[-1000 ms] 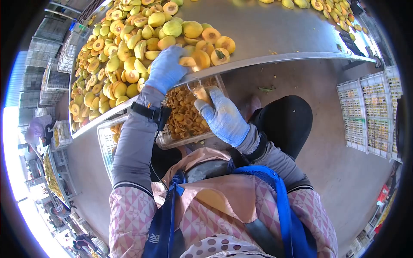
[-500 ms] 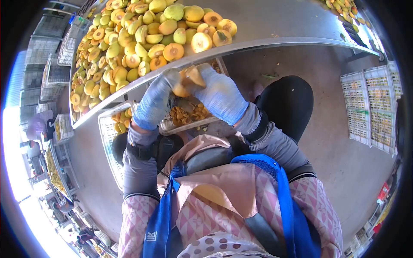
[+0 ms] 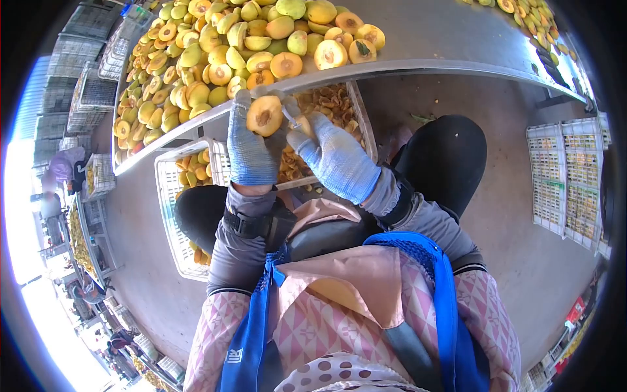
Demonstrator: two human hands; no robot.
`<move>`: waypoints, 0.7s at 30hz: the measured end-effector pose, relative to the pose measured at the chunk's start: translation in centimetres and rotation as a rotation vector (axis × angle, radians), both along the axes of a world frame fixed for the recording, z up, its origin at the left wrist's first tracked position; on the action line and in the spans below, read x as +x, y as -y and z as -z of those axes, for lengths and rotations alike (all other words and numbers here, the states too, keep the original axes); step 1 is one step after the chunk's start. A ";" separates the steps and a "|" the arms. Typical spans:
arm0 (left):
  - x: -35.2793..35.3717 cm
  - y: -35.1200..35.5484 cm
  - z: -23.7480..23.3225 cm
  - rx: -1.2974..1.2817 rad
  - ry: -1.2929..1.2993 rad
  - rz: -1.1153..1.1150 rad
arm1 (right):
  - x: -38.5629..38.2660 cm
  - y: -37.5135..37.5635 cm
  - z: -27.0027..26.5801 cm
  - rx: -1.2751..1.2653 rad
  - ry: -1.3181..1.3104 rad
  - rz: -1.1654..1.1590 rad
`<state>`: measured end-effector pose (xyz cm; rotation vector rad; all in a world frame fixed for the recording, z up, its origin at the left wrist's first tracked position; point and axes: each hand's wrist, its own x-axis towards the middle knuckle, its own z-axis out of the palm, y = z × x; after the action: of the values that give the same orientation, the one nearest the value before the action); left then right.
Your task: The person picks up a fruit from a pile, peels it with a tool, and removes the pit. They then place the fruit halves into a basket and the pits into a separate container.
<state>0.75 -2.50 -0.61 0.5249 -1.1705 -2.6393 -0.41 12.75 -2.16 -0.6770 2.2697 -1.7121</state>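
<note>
My left hand (image 3: 253, 151), in a blue-and-white knit glove, is closed around a yellow peach half (image 3: 264, 115). Its cut face is turned up toward me, with a brown, rough hollow in the middle. Just to its right, my gloved right hand (image 3: 339, 157) pinches a small tool with a yellowish handle (image 3: 302, 125). A thin grey metal end (image 3: 288, 106) points from it toward the fruit. Both hands are in front of the metal table edge, above a crate of brown peach scraps (image 3: 333, 104).
A heap of peach halves (image 3: 215, 55) covers the left of the metal table (image 3: 418, 39). A white crate (image 3: 171, 225) holding more halves stands by my left knee. Stacked white crates (image 3: 565, 176) stand at right, others at far left. A person in purple (image 3: 65, 163) is at far left.
My hands have drawn apart from being close together over the fruit. The peach half's cut face now shows clearly. The whole view has shifted slightly, moving the table contents rightward.
</note>
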 end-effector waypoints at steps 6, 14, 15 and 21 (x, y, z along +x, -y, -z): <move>-0.2 -1.9 -0.8 -0.085 -0.049 -0.013 | -0.2 0.7 -0.6 -0.108 0.159 -0.036; 0.3 -3.4 -1.1 -0.600 -0.236 -0.065 | 0.6 1.1 -1.7 -0.455 0.360 -0.110; 0.3 -3.3 -0.9 -0.604 -0.232 -0.062 | 0.5 1.0 -1.7 -0.436 0.384 -0.126; 0.4 -4.7 -1.3 -0.390 -0.085 -0.179 | 0.3 0.7 -0.5 -0.252 0.190 -0.173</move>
<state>1.10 2.19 0.66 0.4153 -1.4849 -2.1858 -0.08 12.06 -1.62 -0.7030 1.8331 -1.9040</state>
